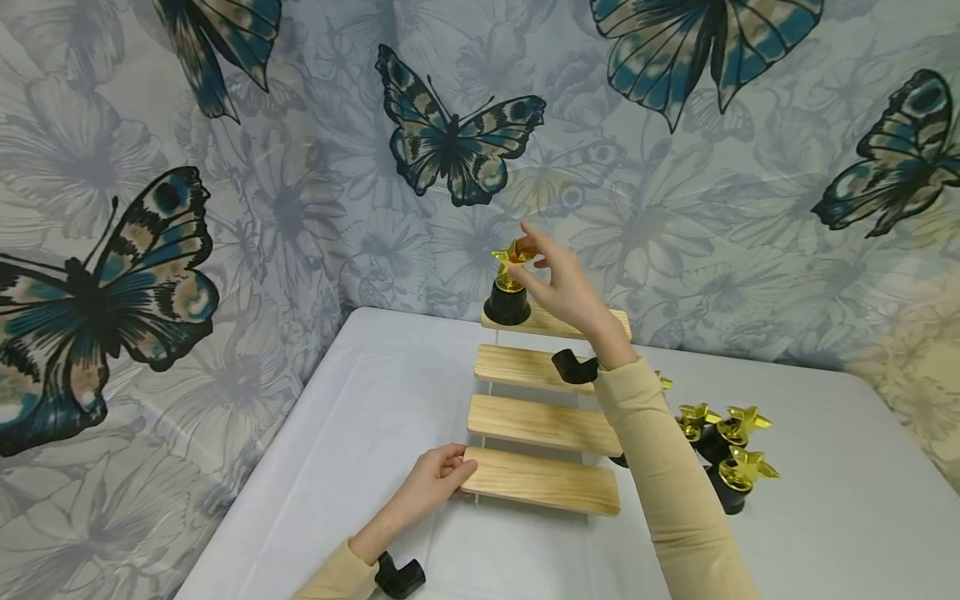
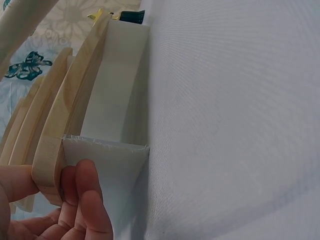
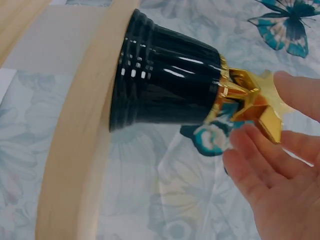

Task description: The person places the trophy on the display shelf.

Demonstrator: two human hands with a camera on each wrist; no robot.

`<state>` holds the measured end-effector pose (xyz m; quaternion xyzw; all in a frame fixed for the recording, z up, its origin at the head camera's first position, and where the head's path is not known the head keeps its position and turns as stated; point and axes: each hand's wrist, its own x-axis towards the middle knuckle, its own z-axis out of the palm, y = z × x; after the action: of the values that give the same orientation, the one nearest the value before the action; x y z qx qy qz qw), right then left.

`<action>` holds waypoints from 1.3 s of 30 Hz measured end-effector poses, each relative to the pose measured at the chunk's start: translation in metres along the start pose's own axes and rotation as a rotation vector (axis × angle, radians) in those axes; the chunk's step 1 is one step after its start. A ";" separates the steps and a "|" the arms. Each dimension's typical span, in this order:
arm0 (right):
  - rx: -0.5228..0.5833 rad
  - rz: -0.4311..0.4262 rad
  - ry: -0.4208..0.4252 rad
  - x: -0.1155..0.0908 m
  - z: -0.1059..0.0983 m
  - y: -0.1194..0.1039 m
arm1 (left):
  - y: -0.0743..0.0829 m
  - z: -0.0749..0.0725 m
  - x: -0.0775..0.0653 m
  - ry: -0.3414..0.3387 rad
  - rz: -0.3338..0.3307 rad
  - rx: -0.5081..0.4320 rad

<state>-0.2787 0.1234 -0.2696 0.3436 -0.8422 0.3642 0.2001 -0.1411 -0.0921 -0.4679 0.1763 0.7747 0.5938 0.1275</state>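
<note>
A small trophy [image 1: 507, 305] with a gold star and a black base stands upright at the left end of the top step of a wooden tiered display stand [image 1: 540, 482]. Around its star is my right hand [image 1: 562, 283], thumb and fingers spread apart. In the right wrist view, the trophy's black base [image 3: 167, 75] sits flat against the board, and the fingertips [image 3: 245, 150] are right by the star. My left hand [image 1: 435, 475] grips the left end of the lowest step. From the left wrist view, thumb and fingers pinch that board end [image 2: 47, 170].
Several more star trophies [image 1: 738, 475] are grouped on the white-covered table [image 1: 360, 400] to the right of the stand, some partly behind the right sleeve [image 1: 667, 475]. A butterfly-patterned cloth [image 1: 465, 250] hangs behind the table and along its left side.
</note>
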 end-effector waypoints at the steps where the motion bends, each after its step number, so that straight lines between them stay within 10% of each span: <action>1: -0.005 -0.009 0.018 -0.002 -0.002 -0.001 | 0.000 0.000 0.000 0.000 0.000 -0.003; 20: -0.189 0.013 0.276 -0.078 -0.065 -0.004 | -0.001 0.001 0.002 0.004 0.003 -0.014; 39: -0.333 0.136 0.198 -0.184 -0.058 0.024 | -0.002 0.001 0.001 0.002 -0.007 -0.007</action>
<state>-0.1650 0.2583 -0.3512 0.2104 -0.8883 0.2646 0.3110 -0.1415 -0.0913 -0.4702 0.1723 0.7733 0.5963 0.1294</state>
